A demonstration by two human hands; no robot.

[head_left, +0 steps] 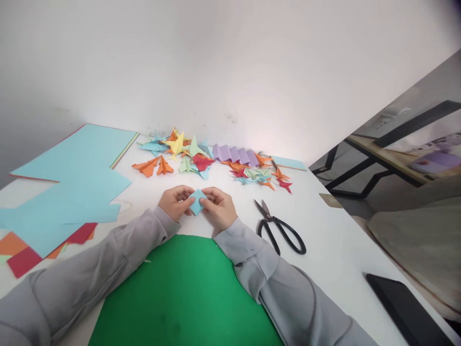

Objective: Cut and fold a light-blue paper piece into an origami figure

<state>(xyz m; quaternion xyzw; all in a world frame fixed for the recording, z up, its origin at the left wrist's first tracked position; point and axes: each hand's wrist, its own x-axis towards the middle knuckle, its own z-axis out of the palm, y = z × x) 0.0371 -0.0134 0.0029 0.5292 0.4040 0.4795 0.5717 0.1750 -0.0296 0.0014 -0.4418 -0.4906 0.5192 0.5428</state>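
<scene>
A small light-blue folded paper point(197, 202), diamond-shaped, is held up between my two hands just beyond the green sheet point(183, 293). My left hand point(176, 203) pinches its left side, thumb on the near face. On its right side my right hand point(218, 207) pinches it the same way. The fingers behind the paper are partly hidden. Black-handled scissors point(275, 225) lie to the right of my right hand with their blades slightly apart.
Folded paper shapes in several colours, including orange planes point(146, 167) and a purple pleated strip point(234, 154), lie along the wall. Light-blue sheets point(82, 187) cover the table's left, over red pieces point(24, 262). A black phone-like slab point(403, 307) rests near the right edge.
</scene>
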